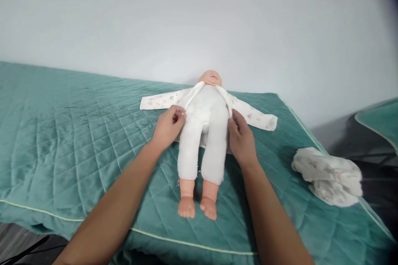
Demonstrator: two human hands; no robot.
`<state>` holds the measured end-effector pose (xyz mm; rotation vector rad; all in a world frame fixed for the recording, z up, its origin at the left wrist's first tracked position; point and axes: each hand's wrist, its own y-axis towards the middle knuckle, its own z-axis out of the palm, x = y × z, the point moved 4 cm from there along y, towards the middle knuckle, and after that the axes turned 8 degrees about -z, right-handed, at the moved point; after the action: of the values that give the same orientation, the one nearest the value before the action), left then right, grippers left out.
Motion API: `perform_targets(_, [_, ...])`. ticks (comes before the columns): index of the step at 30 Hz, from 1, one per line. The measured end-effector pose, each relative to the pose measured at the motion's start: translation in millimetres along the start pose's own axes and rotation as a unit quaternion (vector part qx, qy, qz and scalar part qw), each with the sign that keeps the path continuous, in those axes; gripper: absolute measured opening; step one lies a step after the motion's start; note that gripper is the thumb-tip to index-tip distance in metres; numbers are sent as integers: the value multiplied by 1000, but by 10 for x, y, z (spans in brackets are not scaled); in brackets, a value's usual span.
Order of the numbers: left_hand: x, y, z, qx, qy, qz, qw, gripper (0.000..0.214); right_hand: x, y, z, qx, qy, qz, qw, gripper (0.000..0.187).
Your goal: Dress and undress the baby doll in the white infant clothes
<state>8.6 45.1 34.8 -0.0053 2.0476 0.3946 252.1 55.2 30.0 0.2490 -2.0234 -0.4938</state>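
A baby doll (203, 116) with a white cloth body lies on its back, head toward the wall and bare plastic feet toward me. Around its shoulders is a white printed baby shirt (259, 119), open at the front with both sleeves spread out sideways. My left hand (171, 126) pinches the shirt's front edge beside the doll's hip on the left. On the other side, my right hand (242, 136) is closed on the opposite front edge. Part of the shirt's back shows beneath the doll, between its legs.
A green quilted cover (77, 145) with pale piping lies under the doll. Near its right edge sits a crumpled white printed cloth (329, 176). A pale wall (186, 20) rises behind, and another green padded thing (381, 120) stands at the far right.
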Motion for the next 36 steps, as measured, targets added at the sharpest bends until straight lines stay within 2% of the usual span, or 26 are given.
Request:
perform_targets(3, [27, -272, -83, -45, 117, 72, 990, 9, -29, -282, -61, 16, -49, -2, 999, 56])
perform_targets(5, [99, -443, -148, -61, 149, 85, 983, 12, -39, -505, -136, 23, -128, -1, 992, 61])
perform_targets(8, [260, -595, -234, -81, 178, 33, 980, 24, -19, -763, -258, -2, -229, 12, 973, 60])
perform_targets(10, [336, -629, -259, -83, 204, -14, 975, 23, 14, -837, -296, -16, -259, 27, 965, 58])
perform_targets(14, [334, -626, -231, -44, 274, -51, 959, 23, 77, -798, -270, -25, -285, 47, 957, 53])
perform_targets(18, [272, -638, -231, -20, 284, -39, 958, 21, 65, -733, -261, -47, -316, 72, 945, 26])
perform_targets(21, [255, -666, -250, -17, 266, -20, 964, 18, 49, -733, -268, -36, -328, 53, 943, 15])
perform_targets(26, [242, -702, -241, -9, 257, 22, 966, 12, 41, -799, -355, -83, -292, 27, 952, 17])
perform_targets(28, [242, -703, -235, -10, 253, 31, 967, 11, 36, -815, -360, -84, -293, 22, 952, 17])
perform_targets(33, [266, -689, -241, -23, 222, 14, 975, 16, 9, -839, -341, -94, -302, 18, 949, 16])
perform_targets(36, [268, -686, -290, -57, 162, -5, 985, 22, 10, -873, -419, -107, -277, -26, 955, 26])
